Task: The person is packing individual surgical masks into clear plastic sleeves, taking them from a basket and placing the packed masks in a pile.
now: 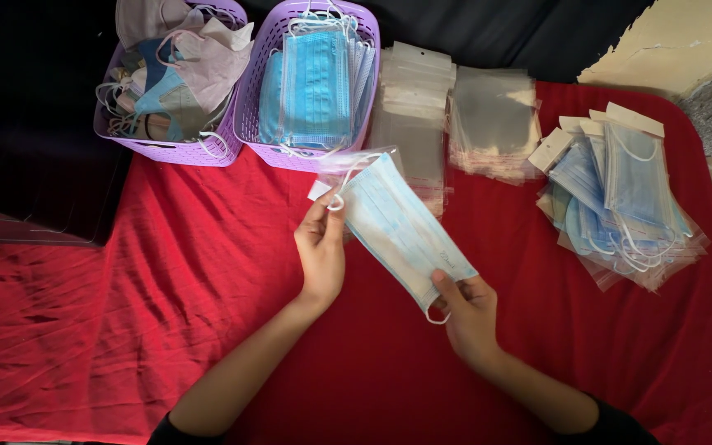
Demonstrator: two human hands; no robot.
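Plainly, the pleated pale-blue disposable face mask [401, 231] hung just below the purple lattice basket [250, 107], left hand [321, 247] pinching one end, right hand [467, 306] the other; light, floppy, best gripped by its edges.

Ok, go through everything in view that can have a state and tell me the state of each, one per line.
Left hand: pinching the upper end of the blue face mask.
Right hand: gripping the mask's lower end.
Blue face mask: flat, unbagged, held above the red cloth.
Clear bag: loose at the mask's top end.
Left basket: heaped with mixed masks.
Right basket: stacked with blue masks.
Empty clear bags: piled flat.
Bagged masks: packed, fanned pile.
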